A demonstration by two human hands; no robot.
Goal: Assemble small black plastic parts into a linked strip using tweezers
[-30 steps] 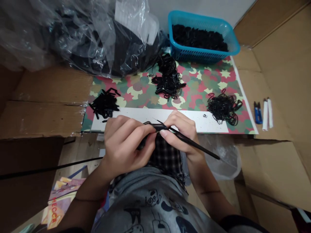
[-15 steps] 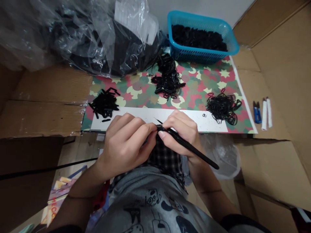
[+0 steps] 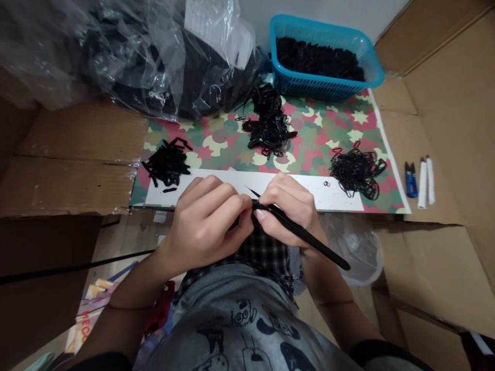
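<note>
Both hands meet over the front edge of the table. My left hand [image 3: 211, 219] is closed, with thumb and forefinger pinching a small black rubber piece [image 3: 256, 204]; the rest of it is hidden by the fingers. Gripped in my right hand [image 3: 292, 206] are black pointed tweezers [image 3: 315, 241], their fine tip directed up and left past the left fingertips. The right thumb is at the black piece. Ahead lie a pile of short black strips [image 3: 168, 162] on the left, tangled black loops [image 3: 270, 129] in the middle and more thin black loops [image 3: 358, 172] on the right.
A blue basket [image 3: 328, 85] of black pieces stands at the back right, a large clear plastic bag [image 3: 166, 77] of black material at the back left. Blue thread snips [image 3: 411, 180] and two white-wrapped sticks [image 3: 422, 183] lie right. A clear bin [image 3: 358, 252] stands below the edge.
My left hand has shifted slightly right and up, closer to the right hand. The tweezers stay in nearly the same place, and the view has tilted a little.
</note>
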